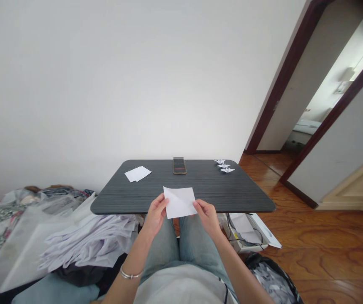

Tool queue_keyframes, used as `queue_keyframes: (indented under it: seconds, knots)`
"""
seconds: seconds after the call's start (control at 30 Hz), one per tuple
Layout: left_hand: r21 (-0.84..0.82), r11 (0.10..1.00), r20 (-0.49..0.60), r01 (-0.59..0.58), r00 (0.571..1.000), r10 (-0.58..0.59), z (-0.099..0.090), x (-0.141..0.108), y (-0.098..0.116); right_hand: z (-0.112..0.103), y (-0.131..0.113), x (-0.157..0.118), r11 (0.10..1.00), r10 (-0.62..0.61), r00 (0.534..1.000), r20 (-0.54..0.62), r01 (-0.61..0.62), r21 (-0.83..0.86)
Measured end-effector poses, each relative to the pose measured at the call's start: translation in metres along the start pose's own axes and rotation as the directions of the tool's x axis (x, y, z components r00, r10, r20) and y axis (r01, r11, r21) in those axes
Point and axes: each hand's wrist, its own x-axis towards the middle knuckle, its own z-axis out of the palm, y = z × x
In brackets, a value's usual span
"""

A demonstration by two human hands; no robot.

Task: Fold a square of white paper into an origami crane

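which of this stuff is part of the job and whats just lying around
Part of the job:
square of white paper, held by the left hand and right hand
loose white sheets
folded paper cranes

Just lying about:
phone on the dark table
pile of pale cloth or plastic
black bin

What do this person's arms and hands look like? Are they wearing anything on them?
The forearms are bare, and neither the left hand nor the right hand wears gloves. A thin silver bracelet circles the left wrist. A pale shirt shows below.

Phone [179, 165] w/ blurred top
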Motion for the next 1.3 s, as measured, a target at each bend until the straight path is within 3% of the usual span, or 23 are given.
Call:
queue_keyframes:
  seconds: [0.2,0.33,0.53,0.7,1.0,1.3]
  knots:
    - [0.068,0.998,-0.049,0.001,0.999,0.003,0.002,0.001,0.001,0.002,0.006,0.003,0.992,0.065,0.997,0.049,-0.07,0.104]
    - [0.121,0.993,-0.057,0.006,0.998,0.001,0.0,0.0,0.003,0.001,0.006,0.004,0.985,0.113,0.993,0.02,-0.115,0.13]
    - [0.35,0.933,-0.015,-0.086,0.995,0.097,-0.005,0.002,0.007,0.002,0.006,0.005,0.923,0.288,0.957,0.044,-0.289,0.255]
    - [0.516,0.841,0.054,-0.162,0.986,0.156,-0.01,0.003,0.01,0.003,0.001,0.005,0.91,0.17,0.985,0.04,-0.172,0.376]
    - [0.425,0.866,0.204,-0.264,0.96,0.193,-0.008,-0.004,0.019,0.002,-0.003,0.002,0.895,0.051,0.997,0.062,-0.073,0.44]
    - [0.583,0.695,0.261,-0.42,0.907,0.33,-0.007,-0.009,0.021,0.004,-0.007,-0.002,0.925,-0.072,0.997,0.037,0.053,0.375]
